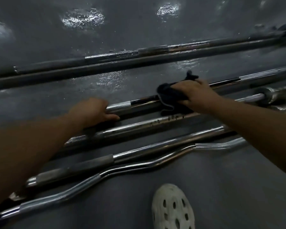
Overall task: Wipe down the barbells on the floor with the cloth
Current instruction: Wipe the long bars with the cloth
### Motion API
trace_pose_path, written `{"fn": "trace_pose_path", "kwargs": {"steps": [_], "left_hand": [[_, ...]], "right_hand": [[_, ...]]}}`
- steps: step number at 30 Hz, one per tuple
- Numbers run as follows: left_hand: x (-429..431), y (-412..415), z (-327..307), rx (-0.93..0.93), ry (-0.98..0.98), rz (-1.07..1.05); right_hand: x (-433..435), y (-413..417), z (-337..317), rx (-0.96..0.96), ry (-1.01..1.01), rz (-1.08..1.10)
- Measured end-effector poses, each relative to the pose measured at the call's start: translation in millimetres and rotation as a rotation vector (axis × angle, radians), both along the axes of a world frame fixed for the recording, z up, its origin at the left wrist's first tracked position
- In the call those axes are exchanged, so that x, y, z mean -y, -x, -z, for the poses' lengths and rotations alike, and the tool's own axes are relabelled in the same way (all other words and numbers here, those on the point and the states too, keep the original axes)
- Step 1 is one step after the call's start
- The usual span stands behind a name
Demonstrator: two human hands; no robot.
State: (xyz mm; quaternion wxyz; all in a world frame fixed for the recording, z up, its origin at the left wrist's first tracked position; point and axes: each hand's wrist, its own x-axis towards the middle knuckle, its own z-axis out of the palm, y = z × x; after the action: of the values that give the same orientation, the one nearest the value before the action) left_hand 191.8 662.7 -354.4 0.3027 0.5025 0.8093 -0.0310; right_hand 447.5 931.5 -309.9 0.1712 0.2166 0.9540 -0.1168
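Several chrome barbells lie side by side on the grey floor. My left hand point(93, 111) grips the middle barbell point(139, 103) at its knurled part, fingers curled over it. Further right along the same bar, my right hand point(195, 95) holds a dark cloth point(168, 96) wrapped over the shaft. A loose end of the cloth sticks up behind my fingers. Just in front lies a spotted chrome bar point(147, 124), then a straight bar with a dark grip point(92, 164) and a curl bar point(130, 167).
Two long dark bars point(122, 58) lie further away across the floor. A collared bar end point(271, 95) sits at the right. The floor point(56, 38) shows wet, shiny patches. A white perforated shoe point(172, 209) stands at the bottom, close to the curl bar.
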Motion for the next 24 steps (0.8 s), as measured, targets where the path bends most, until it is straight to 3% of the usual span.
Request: {"fn": "trace_pose_path", "kwargs": {"steps": [4, 6, 8, 10, 13, 17, 20, 24], "left_hand": [[-13.9, 15.7, -8.3, 0.215, 0.077, -0.058], [-6.4, 11.1, -7.7, 0.078, 0.029, -0.074], [8.5, -1.8, -0.4, -0.162, -0.165, -0.101], [17.5, -13.3, 7.6, -0.213, -0.331, -0.124], [17.6, -9.7, 15.3, -0.241, -0.311, -0.055], [9.0, -7.3, 10.4, -0.293, -0.193, -0.059], [-4.5, 3.3, 8.5, -0.294, -0.094, -0.074], [-20.7, 31.3, -1.3, -0.122, -0.044, -0.121]], "right_hand": [[5.4, 3.1, 22.5, -0.209, -0.126, 0.279], [40.4, 44.4, 36.3, -0.290, -0.176, 0.406], [92.8, 88.6, 45.9, -0.357, -0.124, 0.239], [132.6, 108.9, 49.3, -0.371, -0.024, 0.009], [112.0, 88.9, 52.9, -0.458, -0.028, -0.076], [41.3, 38.7, 50.6, -0.498, -0.152, 0.309], [50.9, 69.5, 51.1, -0.397, -0.279, 0.552], [119.0, 138.0, 50.1, -0.462, -0.090, 0.188]]}}
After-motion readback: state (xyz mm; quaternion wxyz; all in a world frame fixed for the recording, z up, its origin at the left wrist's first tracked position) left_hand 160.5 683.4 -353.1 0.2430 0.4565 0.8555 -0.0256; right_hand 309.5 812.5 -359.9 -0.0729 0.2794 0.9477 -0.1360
